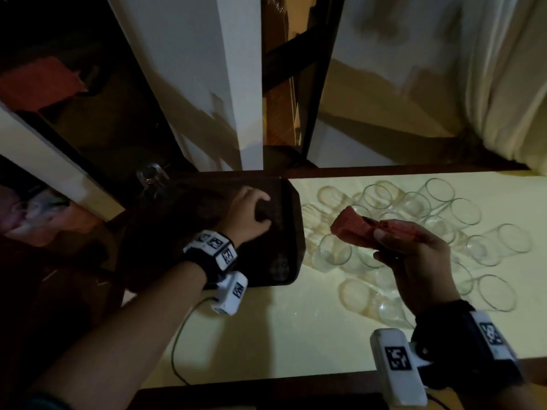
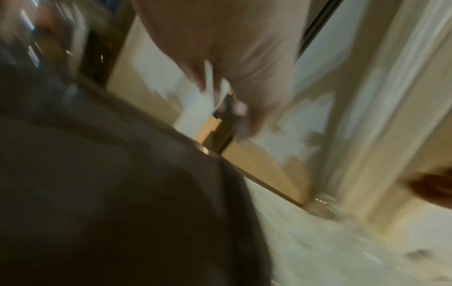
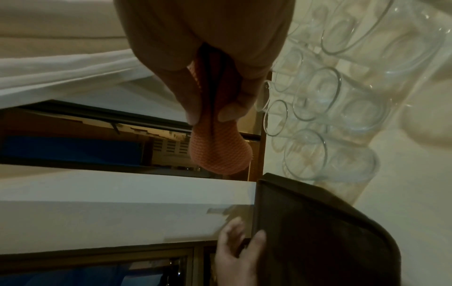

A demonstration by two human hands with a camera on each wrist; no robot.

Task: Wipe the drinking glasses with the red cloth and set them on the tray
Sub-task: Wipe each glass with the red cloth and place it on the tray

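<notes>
A dark tray lies on the left part of a pale table. My left hand hovers over the tray's far right part with loosely curled fingers and holds nothing; the right wrist view shows this hand at the tray rim. My right hand grips the folded red cloth above several clear drinking glasses lying on their sides. Seen from the right wrist, the cloth sticks out past my fingers, beside the glasses. One glass stands by the tray's far left corner.
White wall panels and a dark gap rise behind the table; a pale curtain hangs at the back right. A cable runs from my left wrist over the table's front. The left wrist view is blurred, showing tray and hand.
</notes>
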